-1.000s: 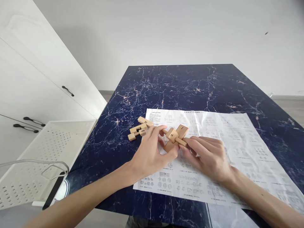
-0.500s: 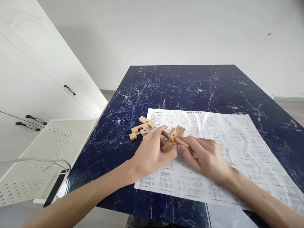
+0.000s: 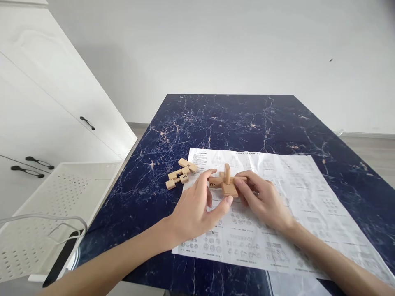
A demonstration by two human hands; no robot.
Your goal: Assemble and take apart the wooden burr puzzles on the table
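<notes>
A partly joined wooden puzzle (image 3: 226, 183) of numbered notched blocks is held just above the printed instruction sheet (image 3: 290, 205). My right hand (image 3: 262, 201) grips its right side with closed fingers. My left hand (image 3: 196, 207) curls round its left side, index finger on top and thumb below touching the lower block. One short block stands upright in the middle of the assembly. A few loose wooden pieces (image 3: 180, 172), one marked 3, lie on the table to the left of the sheet.
The dark blue marble table (image 3: 234, 119) stretches far behind the sheet. A white perforated tray (image 3: 46, 205) with a wire handle sits off the table's left edge. White cabinet doors with black handles (image 3: 87, 122) stand at the left.
The puzzle has been turned in my hands: the flat blocks marked 1 and 2 have rotated, and one block now stands upright. The view has tilted slightly down.
</notes>
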